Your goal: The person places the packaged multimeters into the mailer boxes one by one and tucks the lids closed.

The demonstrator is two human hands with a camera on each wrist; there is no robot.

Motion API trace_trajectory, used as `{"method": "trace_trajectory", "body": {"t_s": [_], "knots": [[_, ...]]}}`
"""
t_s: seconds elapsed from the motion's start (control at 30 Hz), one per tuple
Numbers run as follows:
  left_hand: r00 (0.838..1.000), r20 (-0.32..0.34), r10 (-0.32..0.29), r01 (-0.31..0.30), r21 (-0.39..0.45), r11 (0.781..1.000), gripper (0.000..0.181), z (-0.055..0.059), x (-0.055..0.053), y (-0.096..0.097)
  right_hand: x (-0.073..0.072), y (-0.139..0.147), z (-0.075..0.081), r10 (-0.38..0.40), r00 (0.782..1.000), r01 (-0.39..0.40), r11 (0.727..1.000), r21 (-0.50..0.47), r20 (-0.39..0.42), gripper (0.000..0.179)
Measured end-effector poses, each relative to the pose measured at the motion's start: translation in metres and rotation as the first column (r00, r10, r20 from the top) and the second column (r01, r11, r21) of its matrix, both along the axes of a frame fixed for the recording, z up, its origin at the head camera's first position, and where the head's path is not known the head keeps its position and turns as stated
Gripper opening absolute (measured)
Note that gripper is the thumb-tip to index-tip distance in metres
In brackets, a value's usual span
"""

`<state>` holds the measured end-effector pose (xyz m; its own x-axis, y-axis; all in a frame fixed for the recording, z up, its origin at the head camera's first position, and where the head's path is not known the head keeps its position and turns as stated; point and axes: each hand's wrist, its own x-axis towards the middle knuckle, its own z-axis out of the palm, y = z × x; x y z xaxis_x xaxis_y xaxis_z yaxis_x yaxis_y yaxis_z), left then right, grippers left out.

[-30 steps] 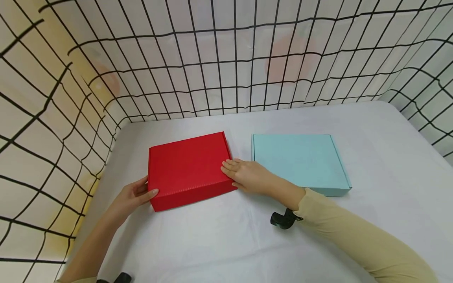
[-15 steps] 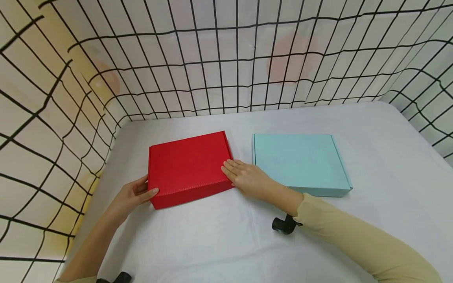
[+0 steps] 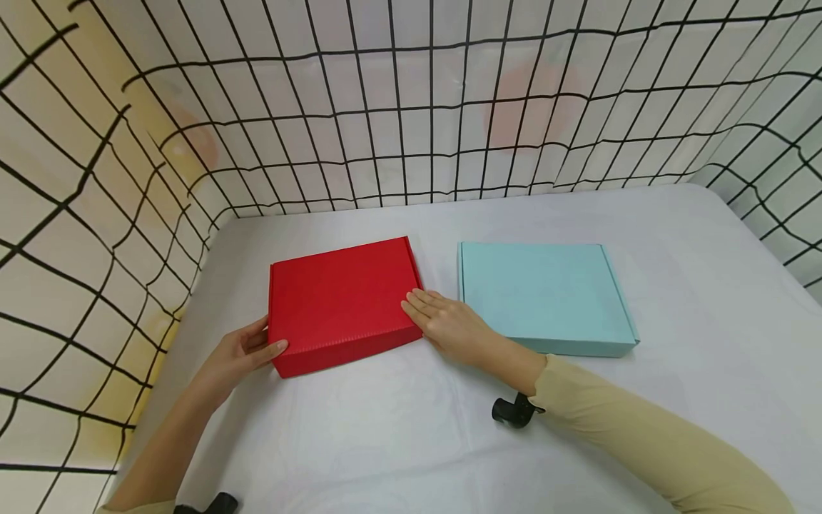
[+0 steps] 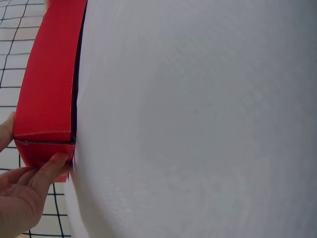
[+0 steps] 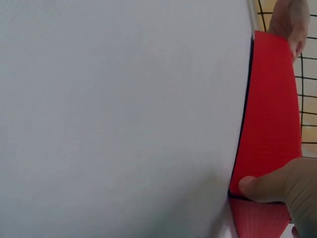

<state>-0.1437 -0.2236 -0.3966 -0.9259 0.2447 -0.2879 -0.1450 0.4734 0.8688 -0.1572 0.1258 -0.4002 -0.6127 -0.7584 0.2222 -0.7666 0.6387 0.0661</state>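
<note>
A closed red cardboard box (image 3: 343,293) lies slightly turned on the white-covered table. My left hand (image 3: 240,360) grips its left end, the thumb over the lid's front corner and the fingers (image 4: 52,168) along the end wall. At the opposite end, my right hand (image 3: 452,325) holds the front right corner. Its fingers lie over the lid's edge, while the thumb (image 5: 262,188) presses the front wall, as the right wrist view shows. A closed light blue box (image 3: 546,293) sits just to the right, partly behind my right wrist.
Black wire grid panels (image 3: 430,107) stand along the back and both sides of the white tablecloth (image 3: 398,428). A black wrist camera (image 3: 514,410) hangs below my right sleeve, and another one (image 3: 221,503) shows at the lower left.
The front edge of the red box has shifted slightly away from me. My right thumb has slipped out of the head view; the left hand keeps its hold. The light blue box stays in place.
</note>
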Motion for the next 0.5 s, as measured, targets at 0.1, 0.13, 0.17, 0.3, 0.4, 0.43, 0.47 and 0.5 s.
{"method": "trace_trajectory", "body": {"t_s": [0.1, 0.13, 0.17, 0.3, 0.4, 0.43, 0.47, 0.5], "knots": [[1.000, -0.002, 0.003, -0.003, -0.007, 1.000, 0.081, 0.0005, 0.0001, -0.0001, 0.0009, -0.0009, -0.0002, -0.017, 1.000, 0.017, 1.000, 0.003, 0.007, 0.047], [1.000, -0.002, 0.004, -0.004, -0.006, 1.000, 0.081, 0.0006, 0.0002, -0.0001, 0.0014, -0.0013, -0.0001, -0.020, 1.000, 0.020, 1.000, 0.006, 0.000, 0.046], [1.000, 0.002, 0.004, -0.004, -0.003, 1.000, 0.081, 0.0007, 0.0003, -0.0003, 0.0015, -0.0013, -0.0007, -0.021, 1.000, 0.021, 1.000, 0.010, -0.005, 0.047], [1.000, 0.009, 0.006, -0.006, 0.006, 1.000, 0.080, 0.0020, 0.0019, 0.0005, 0.0031, -0.0014, -0.0024, -0.029, 1.000, 0.028, 0.999, -0.028, -0.012, 0.047], [1.000, 0.005, 0.010, -0.010, 0.005, 1.000, 0.081, 0.0019, 0.0028, 0.0012, 0.0036, -0.0022, -0.0032, -0.045, 0.999, 0.046, 0.996, -0.076, 0.016, 0.047], [1.000, 0.003, 0.011, -0.011, 0.004, 1.000, 0.081, 0.0015, 0.0029, 0.0014, 0.0037, -0.0027, -0.0027, -0.055, 0.998, 0.058, 0.994, -0.089, 0.037, 0.048], [1.000, 0.004, 0.012, -0.012, 0.004, 1.000, 0.081, 0.0012, 0.0029, 0.0015, 0.0037, -0.0032, -0.0019, -0.068, 0.996, 0.074, 0.993, -0.096, 0.063, 0.049], [1.000, 0.005, 0.016, -0.016, 0.002, 1.000, 0.082, 0.0006, 0.0027, 0.0016, 0.0033, -0.0038, -0.0007, -0.082, 0.992, 0.092, 0.990, -0.103, 0.093, 0.051]]}}
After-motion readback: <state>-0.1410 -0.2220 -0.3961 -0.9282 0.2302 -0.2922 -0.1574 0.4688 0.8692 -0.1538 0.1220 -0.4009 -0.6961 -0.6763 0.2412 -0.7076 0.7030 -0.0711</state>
